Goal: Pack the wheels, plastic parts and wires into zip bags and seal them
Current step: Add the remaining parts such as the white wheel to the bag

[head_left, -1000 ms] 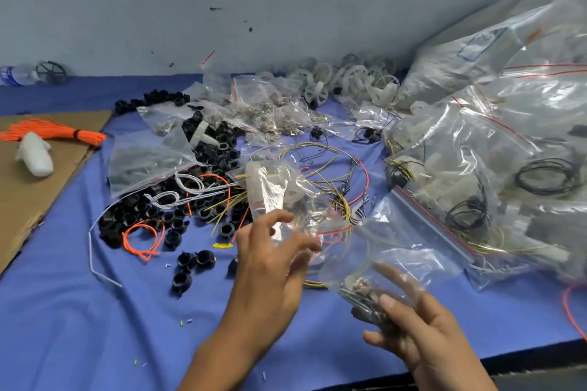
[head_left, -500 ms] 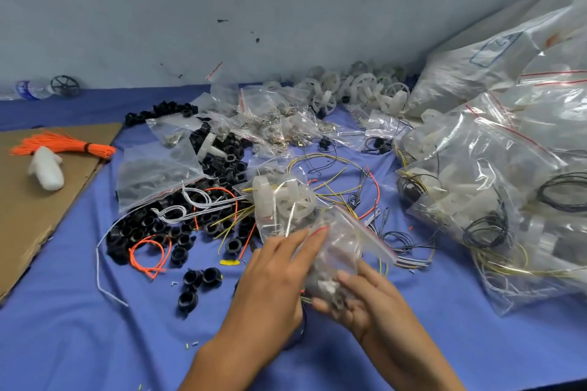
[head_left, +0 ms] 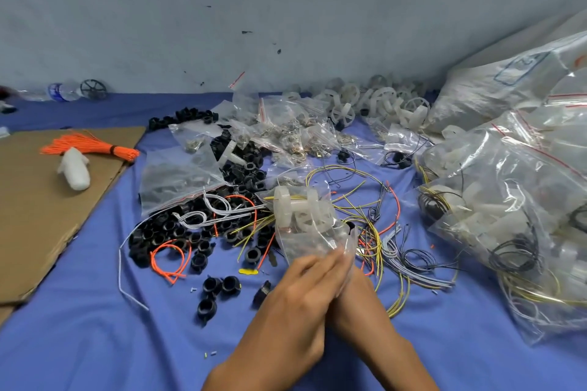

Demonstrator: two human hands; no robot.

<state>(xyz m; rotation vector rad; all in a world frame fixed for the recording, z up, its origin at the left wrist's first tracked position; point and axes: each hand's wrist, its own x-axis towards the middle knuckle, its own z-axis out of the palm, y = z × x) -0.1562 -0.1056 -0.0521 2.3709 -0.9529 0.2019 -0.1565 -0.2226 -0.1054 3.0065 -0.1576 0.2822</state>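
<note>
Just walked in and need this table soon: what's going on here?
A person is packing parts. Their left hand pinches the near edge of a small zip bag holding white plastic wheels, with the right hand beside it, mostly hidden. Loose black rings and wires lie on the blue cloth; filled bags sit at the right.

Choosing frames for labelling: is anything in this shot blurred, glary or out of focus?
Head view: fingers of the left hand and the zip bag edge they meet are motion-smeared; packed bags at right carry white glare streaks; white wheels at the back look soft; shadows are faint.
</note>
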